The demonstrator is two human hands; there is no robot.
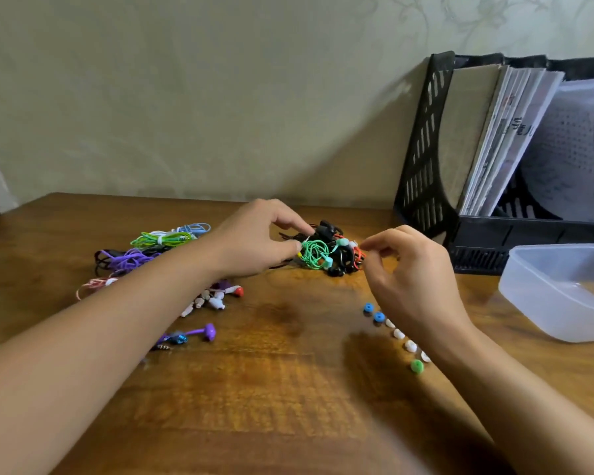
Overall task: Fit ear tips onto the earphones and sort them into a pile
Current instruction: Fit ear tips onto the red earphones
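A coiled green earphone set [314,256] lies on a small pile of black and red earphones [327,230] at the table's middle. My left hand [254,240] reaches over from the left and pinches the green cable between thumb and forefinger. My right hand [408,272] hovers just right of the pile with its fingers loosely curled and nothing in them. Below it runs a row of loose ear tips: two blue ear tips [373,312], several white ear tips [399,334] and one green ear tip [416,366].
More bundled earphones, green [162,238] and purple [127,260], lie at the left, with loose white and red earbuds [216,298] and a purple earbud [208,331] nearer me. A translucent plastic box [515,293] and a black file rack [422,159] stand at the right on the wooden table [271,378].
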